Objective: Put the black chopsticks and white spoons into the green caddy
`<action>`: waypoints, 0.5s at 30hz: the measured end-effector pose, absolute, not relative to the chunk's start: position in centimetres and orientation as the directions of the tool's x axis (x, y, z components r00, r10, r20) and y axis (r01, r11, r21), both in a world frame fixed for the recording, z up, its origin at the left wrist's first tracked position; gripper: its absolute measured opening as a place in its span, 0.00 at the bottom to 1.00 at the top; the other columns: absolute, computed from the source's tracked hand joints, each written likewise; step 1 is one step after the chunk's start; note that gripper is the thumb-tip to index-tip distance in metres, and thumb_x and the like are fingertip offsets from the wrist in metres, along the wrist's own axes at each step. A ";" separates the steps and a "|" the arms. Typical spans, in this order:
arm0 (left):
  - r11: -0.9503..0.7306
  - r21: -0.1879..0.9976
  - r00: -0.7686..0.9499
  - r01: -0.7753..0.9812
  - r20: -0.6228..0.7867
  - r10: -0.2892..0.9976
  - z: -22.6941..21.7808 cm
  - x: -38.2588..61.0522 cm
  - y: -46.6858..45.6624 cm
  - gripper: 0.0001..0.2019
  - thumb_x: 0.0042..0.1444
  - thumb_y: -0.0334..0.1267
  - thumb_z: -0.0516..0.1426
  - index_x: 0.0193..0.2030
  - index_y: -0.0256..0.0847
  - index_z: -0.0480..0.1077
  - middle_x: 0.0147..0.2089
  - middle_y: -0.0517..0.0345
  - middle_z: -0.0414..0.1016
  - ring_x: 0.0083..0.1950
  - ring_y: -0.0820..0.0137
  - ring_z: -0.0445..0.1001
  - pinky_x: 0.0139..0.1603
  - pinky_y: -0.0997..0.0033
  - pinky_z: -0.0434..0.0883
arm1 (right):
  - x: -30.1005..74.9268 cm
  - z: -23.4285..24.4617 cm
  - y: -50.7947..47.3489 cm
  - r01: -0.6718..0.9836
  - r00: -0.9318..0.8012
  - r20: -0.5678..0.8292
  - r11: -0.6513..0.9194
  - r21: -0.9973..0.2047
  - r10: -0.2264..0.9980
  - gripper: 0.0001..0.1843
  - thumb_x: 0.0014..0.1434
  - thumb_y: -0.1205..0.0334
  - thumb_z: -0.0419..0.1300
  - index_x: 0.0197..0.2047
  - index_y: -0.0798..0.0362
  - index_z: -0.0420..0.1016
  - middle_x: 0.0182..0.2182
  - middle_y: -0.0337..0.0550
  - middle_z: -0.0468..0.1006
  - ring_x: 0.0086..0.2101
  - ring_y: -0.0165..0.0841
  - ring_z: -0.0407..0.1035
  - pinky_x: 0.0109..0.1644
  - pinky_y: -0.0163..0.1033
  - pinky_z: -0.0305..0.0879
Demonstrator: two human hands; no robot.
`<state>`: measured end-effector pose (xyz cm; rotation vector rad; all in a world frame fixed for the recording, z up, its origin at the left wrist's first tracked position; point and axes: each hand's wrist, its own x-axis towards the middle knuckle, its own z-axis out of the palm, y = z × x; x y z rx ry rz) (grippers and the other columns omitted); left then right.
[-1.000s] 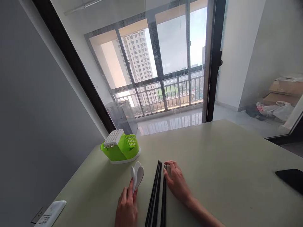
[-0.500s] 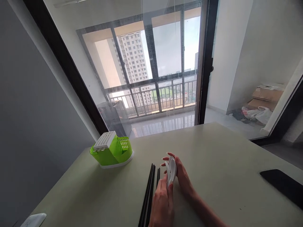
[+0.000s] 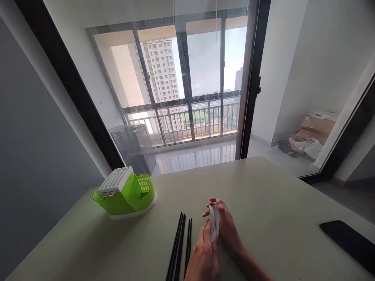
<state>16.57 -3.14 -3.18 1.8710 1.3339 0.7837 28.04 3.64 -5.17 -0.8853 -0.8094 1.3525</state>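
Observation:
White soup spoons (image 3: pixel 214 220), at least two of them, stand close together between my hands, bowls toward the far side. My left hand (image 3: pixel 204 249) is closed around their handle end, with the thumb on the near right. Curled around the bowl end from the right and behind is my right hand (image 3: pixel 227 224), its fingertips showing past the far side. The handles are mostly hidden by my left fingers. Just left of my left hand, several black chopsticks (image 3: pixel 178 246) lie lengthwise on the table.
A green and white cutlery holder (image 3: pixel 129 199) stands on the left of the pale table (image 3: pixel 263 218). A flat black object (image 3: pixel 348 240) lies near the right edge. Beyond the table are a glass door frame (image 3: pixel 249 97) and a cardboard box (image 3: pixel 316 127) with plastic bags.
The view has shifted slightly, so the holder and chopsticks appear further left and lower. My hands have brought the spoons closer together and turned them a little; both still hold them.

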 end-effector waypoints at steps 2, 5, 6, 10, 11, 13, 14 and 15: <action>-0.235 0.819 0.306 0.523 0.077 0.949 -3.8 16.5 -2.7 0.29 0.72 0.41 0.44 0.77 0.37 0.55 0.70 0.35 0.67 0.67 0.55 0.73 0.68 0.54 0.71 | 28.1 -5.2 3.9 -0.435 0.071 -0.038 -0.003 -0.900 0.997 0.27 0.62 0.32 0.56 0.45 0.47 0.71 0.37 0.42 0.82 0.32 0.39 0.79 0.28 0.41 0.73; -0.258 0.839 0.330 0.480 0.100 0.939 -4.6 16.4 -2.2 0.31 0.71 0.41 0.47 0.79 0.36 0.51 0.75 0.37 0.61 0.74 0.55 0.64 0.74 0.53 0.65 | 28.0 -5.1 4.0 -0.405 0.079 -0.062 -0.025 -0.914 0.995 0.27 0.60 0.30 0.58 0.42 0.47 0.70 0.35 0.42 0.82 0.30 0.39 0.78 0.28 0.41 0.74; -0.253 0.846 0.331 0.470 0.097 0.939 -4.9 16.4 -2.0 0.32 0.71 0.41 0.47 0.79 0.37 0.50 0.77 0.39 0.58 0.76 0.55 0.61 0.75 0.53 0.63 | 28.0 -5.1 3.9 -0.392 0.086 -0.064 -0.026 -0.920 0.994 0.27 0.60 0.30 0.58 0.42 0.47 0.70 0.35 0.42 0.82 0.30 0.38 0.78 0.29 0.41 0.74; -0.203 0.853 0.335 0.480 0.035 0.941 -5.7 16.4 -1.6 0.34 0.71 0.43 0.49 0.81 0.43 0.45 0.81 0.47 0.49 0.78 0.56 0.57 0.74 0.54 0.64 | 28.0 -5.0 3.7 -0.338 0.090 -0.056 -0.022 -0.941 0.994 0.26 0.61 0.31 0.59 0.43 0.47 0.71 0.35 0.42 0.83 0.29 0.37 0.77 0.30 0.40 0.73; -0.199 0.847 0.344 0.493 0.020 0.939 -5.8 16.4 -1.6 0.34 0.71 0.43 0.48 0.81 0.43 0.43 0.81 0.47 0.47 0.78 0.55 0.58 0.74 0.54 0.65 | 28.0 -5.0 3.7 -0.330 0.081 -0.055 -0.026 -0.944 0.995 0.26 0.61 0.31 0.58 0.43 0.47 0.71 0.34 0.41 0.83 0.28 0.36 0.77 0.30 0.39 0.73; -0.192 0.835 0.360 0.515 -0.008 0.933 -5.8 16.2 -1.4 0.35 0.71 0.43 0.48 0.81 0.42 0.41 0.81 0.46 0.46 0.77 0.55 0.58 0.72 0.55 0.67 | 28.0 -5.3 3.7 -0.316 0.075 -0.054 -0.028 -0.948 0.996 0.26 0.63 0.32 0.58 0.44 0.47 0.71 0.31 0.39 0.82 0.27 0.35 0.75 0.31 0.39 0.73; -0.192 0.832 0.369 0.521 -0.017 0.929 -5.7 16.2 -1.3 0.35 0.71 0.44 0.49 0.81 0.41 0.42 0.81 0.45 0.46 0.77 0.55 0.58 0.72 0.55 0.68 | 28.0 -5.4 3.6 -0.306 0.077 -0.052 -0.026 -0.952 0.996 0.25 0.64 0.33 0.57 0.45 0.47 0.71 0.31 0.39 0.81 0.27 0.35 0.75 0.32 0.39 0.73; -0.191 0.831 0.378 0.522 -0.025 0.926 -5.6 16.1 -1.2 0.36 0.71 0.45 0.50 0.81 0.40 0.42 0.81 0.44 0.47 0.77 0.54 0.58 0.72 0.56 0.68 | 28.0 -5.6 3.6 -0.293 0.080 -0.047 -0.022 -0.956 0.996 0.25 0.64 0.33 0.57 0.46 0.47 0.71 0.30 0.38 0.81 0.28 0.35 0.75 0.32 0.39 0.73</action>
